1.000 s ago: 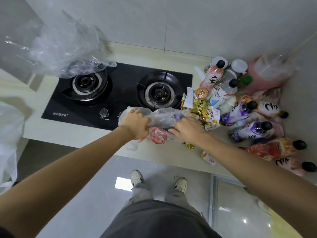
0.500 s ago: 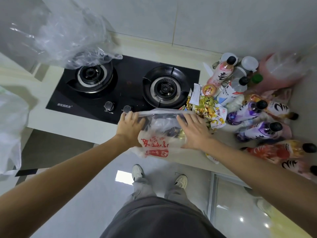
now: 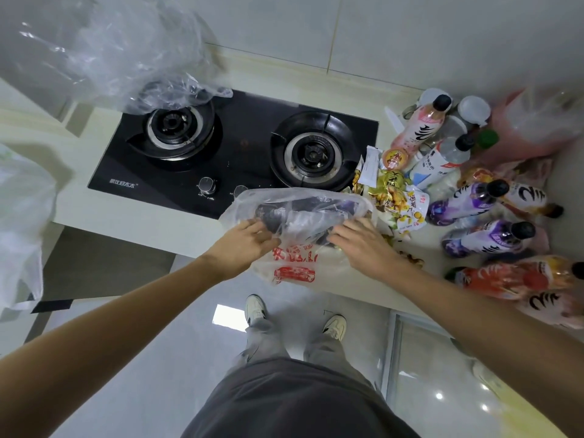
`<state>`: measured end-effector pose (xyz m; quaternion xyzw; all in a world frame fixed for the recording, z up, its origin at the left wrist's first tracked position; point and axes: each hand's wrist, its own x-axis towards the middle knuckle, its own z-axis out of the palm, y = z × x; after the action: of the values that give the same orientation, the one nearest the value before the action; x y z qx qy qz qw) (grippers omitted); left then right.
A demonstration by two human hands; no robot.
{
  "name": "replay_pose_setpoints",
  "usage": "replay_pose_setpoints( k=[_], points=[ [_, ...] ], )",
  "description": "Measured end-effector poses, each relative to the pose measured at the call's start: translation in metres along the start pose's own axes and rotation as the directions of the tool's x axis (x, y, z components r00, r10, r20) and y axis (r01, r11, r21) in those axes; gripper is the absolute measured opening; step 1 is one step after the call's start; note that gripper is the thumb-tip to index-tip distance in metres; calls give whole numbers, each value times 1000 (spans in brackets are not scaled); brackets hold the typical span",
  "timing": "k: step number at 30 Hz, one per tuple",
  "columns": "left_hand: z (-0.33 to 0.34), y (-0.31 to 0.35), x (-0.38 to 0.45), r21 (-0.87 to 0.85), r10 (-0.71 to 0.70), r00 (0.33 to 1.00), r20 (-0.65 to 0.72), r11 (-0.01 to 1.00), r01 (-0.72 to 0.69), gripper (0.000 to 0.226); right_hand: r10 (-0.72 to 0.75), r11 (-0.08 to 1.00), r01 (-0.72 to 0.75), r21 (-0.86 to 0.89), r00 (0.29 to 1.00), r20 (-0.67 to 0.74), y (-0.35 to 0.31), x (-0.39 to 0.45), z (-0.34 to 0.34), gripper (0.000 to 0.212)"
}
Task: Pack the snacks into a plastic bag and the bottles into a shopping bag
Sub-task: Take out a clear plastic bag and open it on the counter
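A white plastic bag [image 3: 295,267] with red print lies at the counter's front edge, its mouth spread wide toward the stove. My left hand [image 3: 243,245] grips the bag's near rim on the left. My right hand [image 3: 363,245] grips the same rim on the right. Yellow and white snack packets [image 3: 395,191] are piled just right of the bag's mouth. Several drink bottles [image 3: 467,200] with black caps stand and lie at the right. A pink shopping bag [image 3: 531,128] sits in the far right corner behind them.
A black two-burner gas stove [image 3: 240,153] fills the counter behind the bag. Clear crumpled plastic [image 3: 126,58] lies over the left burner. Another white bag [image 3: 22,222] hangs at the left edge. The counter's front edge [image 3: 142,226] drops to the floor, where my feet stand.
The bag was bunched between my hands a second ago. Both hands have pulled its mouth open and spread it wider, and the red print now shows in full.
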<state>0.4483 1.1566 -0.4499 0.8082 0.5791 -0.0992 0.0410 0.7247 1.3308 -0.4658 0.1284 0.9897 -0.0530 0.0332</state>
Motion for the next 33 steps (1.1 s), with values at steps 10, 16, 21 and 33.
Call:
replay_pose_setpoints(
  k=[10, 16, 21, 33],
  points=[
    [-3, -2, 2, 93, -239, 966, 100, 969, 230, 44, 57, 995, -56, 79, 998, -11, 9, 4, 5, 7],
    [-8, -12, 4, 72, -338, 922, 190, 941, 331, 67, 53, 998, -53, 46, 999, -7, 21, 14, 15, 17],
    [-9, -7, 16, 67, -409, 852, 328, 909, 411, 103, 188, 982, -161, -104, 911, 368, 3, 30, 5, 94],
    [2, 14, 15, 25, -154, 985, 72, 988, 153, 68, 52, 999, -51, -15, 994, 100, -14, 18, 18, 56]
  ],
)
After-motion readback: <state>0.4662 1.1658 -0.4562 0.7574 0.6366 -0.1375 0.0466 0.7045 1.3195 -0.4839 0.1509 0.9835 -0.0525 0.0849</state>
